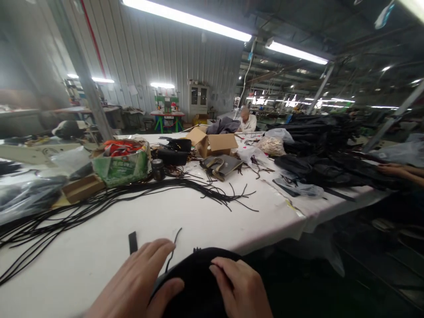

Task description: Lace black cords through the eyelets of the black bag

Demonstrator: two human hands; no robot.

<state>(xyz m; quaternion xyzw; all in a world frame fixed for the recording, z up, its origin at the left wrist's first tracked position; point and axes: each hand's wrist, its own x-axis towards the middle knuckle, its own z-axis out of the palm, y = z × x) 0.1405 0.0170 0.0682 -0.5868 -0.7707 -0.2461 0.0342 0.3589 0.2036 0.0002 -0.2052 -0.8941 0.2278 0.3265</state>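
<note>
My hands hold a dark, soft black bag [195, 282] at the near edge of the white table [99, 258]. My left hand [135, 278] grips its left side, with the thumb lying over the edge. My right hand [238, 287] curls over its top. A thin black cord [172, 249] rises from behind the bag, beside my left fingers. Just beyond them lies a short black strip [133, 242]. A long bundle of black cords [99, 212] stretches across the table to the left.
An open cardboard box [217, 143] and a green carton with orange contents [121, 170] stand farther along the table. Black bags are heaped at the right [318, 170]. A co-worker [247, 121] sits at the far end, and another person's hand [392, 170] rests at the right.
</note>
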